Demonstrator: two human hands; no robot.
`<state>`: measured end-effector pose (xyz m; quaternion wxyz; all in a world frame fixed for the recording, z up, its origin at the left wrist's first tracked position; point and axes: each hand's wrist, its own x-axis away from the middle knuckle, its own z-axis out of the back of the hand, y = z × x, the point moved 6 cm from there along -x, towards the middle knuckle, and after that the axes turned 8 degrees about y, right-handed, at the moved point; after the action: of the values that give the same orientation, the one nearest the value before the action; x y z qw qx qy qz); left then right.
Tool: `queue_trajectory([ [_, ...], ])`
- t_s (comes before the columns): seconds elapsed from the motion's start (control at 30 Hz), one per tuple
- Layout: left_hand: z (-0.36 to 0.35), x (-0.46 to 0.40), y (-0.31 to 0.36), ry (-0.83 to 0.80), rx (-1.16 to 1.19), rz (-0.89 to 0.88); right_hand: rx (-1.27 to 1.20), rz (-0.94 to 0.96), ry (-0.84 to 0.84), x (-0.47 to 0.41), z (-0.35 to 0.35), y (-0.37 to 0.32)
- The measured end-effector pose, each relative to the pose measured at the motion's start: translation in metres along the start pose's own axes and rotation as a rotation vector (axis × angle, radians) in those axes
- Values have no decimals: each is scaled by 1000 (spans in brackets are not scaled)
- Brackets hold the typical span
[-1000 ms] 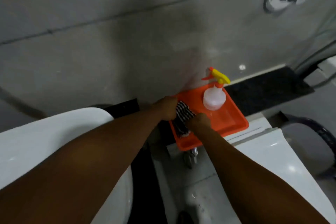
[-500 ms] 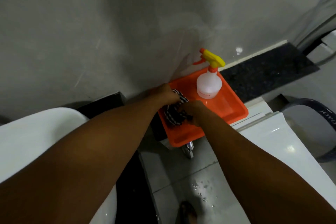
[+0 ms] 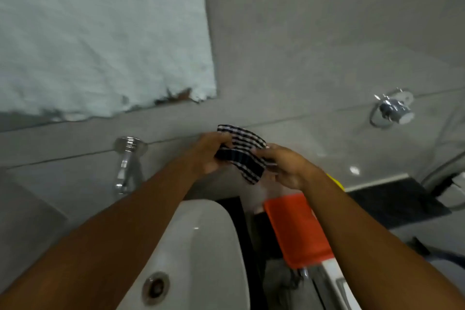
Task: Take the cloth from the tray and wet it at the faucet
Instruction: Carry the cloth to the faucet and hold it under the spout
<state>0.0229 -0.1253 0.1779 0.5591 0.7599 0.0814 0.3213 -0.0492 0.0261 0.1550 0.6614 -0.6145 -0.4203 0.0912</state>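
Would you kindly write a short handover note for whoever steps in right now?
Left hand: gripping the left end of the black-and-white checked cloth.
Right hand: gripping the cloth's right end.
The cloth is held up in the air in front of the grey wall, clear of the orange plastic tray below it.
The chrome wall faucet is to the left, above the white ceramic basin; no water visibly running.
Done: cloth taken from tray.
Left: carry it left to the faucet and wet it.

At ten o'clock a mirror (image 3: 100, 33) hangs on the grey tiled wall (image 3: 314, 33). A chrome ring fitting (image 3: 392, 108) sits at two o'clock. Below me, at six o'clock, is the white basin (image 3: 201, 246) with its drain (image 3: 155, 287).
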Motion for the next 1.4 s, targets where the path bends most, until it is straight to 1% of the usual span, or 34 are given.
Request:
queue_trajectory([
  [0.07, 20, 32, 35, -14, 60, -55, -47, -37, -100, 9, -36, -12],
  [0.1, 36, 49, 50, -10, 77, -81, -71, -48, -185, 14, -61, -18],
  [0.13, 54, 66, 65, 1, 102, -113, -110, -45, -260, 20, -88, -27],
  [0.2, 95, 93, 91, 65, 166, -165, -182, -23, -330, 28, -136, -49],
  [0.3, 171, 122, 112, 256, 137, -231, -163, -7, -309, 34, -200, -73],
  [0.37, 215, 130, 107, 371, 82, -229, -58, 19, -237, 30, -230, -73],
  [0.4, 233, 131, 100, 445, 10, -220, 18, 41, -167, 24, -239, -69],
  [0.43, 246, 131, 91, 535, -129, -207, 83, 61, -83, 18, -246, -62],
  [0.5, 260, 131, 69, 713, -544, -192, 118, 54, 69, 8, -252, -40],
  [0.53, 259, 132, 61, 798, -693, -220, 96, 34, 118, 4, -254, -29],
  [0.6, 247, 136, 53, 909, -815, -367, 18, 20, 154, -3, -256, -14],
  [0.63, 239, 133, 51, 907, -836, -414, -2, 52, 173, -5, -256, -13],
  [0.67, 231, 127, 49, 870, -835, -415, 45, 152, 222, -5, -253, -16],
  [0.7, 224, 118, 48, 802, -810, -387, 212, 352, 308, -4, -247, -24],
  [0.77, 211, 100, 48, 657, -681, -305, 768, 930, 510, 9, -238, -43],
  [0.8, 211, 93, 47, 630, -566, -247, 990, 1204, 557, 16, -238, -47],
  [0.83, 215, 86, 42, 606, -417, -153, 1153, 1375, 558, 15, -236, -47],
  [0.87, 219, 82, 35, 555, -228, -55, 1285, 1455, 545, 9, -231, -47],
  [0.9, 221, 80, 27, 482, -49, 26, 1398, 1481, 543, -2, -224, -46],
  [0.93, 223, 78, 20, 435, 64, 68, 1491, 1495, 547, -14, -216, -45],
  [0.97, 225, 75, 16, 417, 80, 80, 1561, 1521, 545, -25, -210, -42],
  [1.0, 227, 72, 15, 449, -17, 46, 1609, 1556, 547, -34, -206, -39],
  [1.03, 227, 67, 21, 491, -253, -6, 1631, 1593, 561, -42, -203, -35],
  [1.07, 222, 63, 28, 542, -591, -30, 1631, 1635, 584, -48, -203, -33],
  [1.1, 213, 61, 34, 571, -1013, -19, 1612, 1682, 615, -54, -203, -33],
  [1.13, 202, 59, 36, 519, -1256, -12, 1590, 1726, 648, -58, -204, -33],
  [1.17, 196, 53, 34, 471, -1330, 6, 1568, 1767, 675, -63, -206, -32],
  [1.2, 195, 52, 35, 504, -1307, 52, 1551, 1801, 692, -66, -207, -31],
  [1.23, 200, 47, 38, 537, -1178, 79, 1535, 1831, 705, -69, -207, -30],
  [1.27, 209, 49, 37, 528, -849, 89, 1518, 1854, 716, -71, -208, -31],
  [1.3, 215, 51, 34, 451, -432, 99, 1499, 1870, 721, -72, -208, -32],
  [1.33, 217, 54, 26, 356, -79, 126, 1487, 1875, 720, -72, -209, -32],
  [1.37, 218, 56, 22, 277, 137, 153, 1479, 1875, 713, -72, -208, -31],
  [1.4, 216, 58, 20, 233, 161, 174, 1474, 1874, 708, -72, -208, -30],
])
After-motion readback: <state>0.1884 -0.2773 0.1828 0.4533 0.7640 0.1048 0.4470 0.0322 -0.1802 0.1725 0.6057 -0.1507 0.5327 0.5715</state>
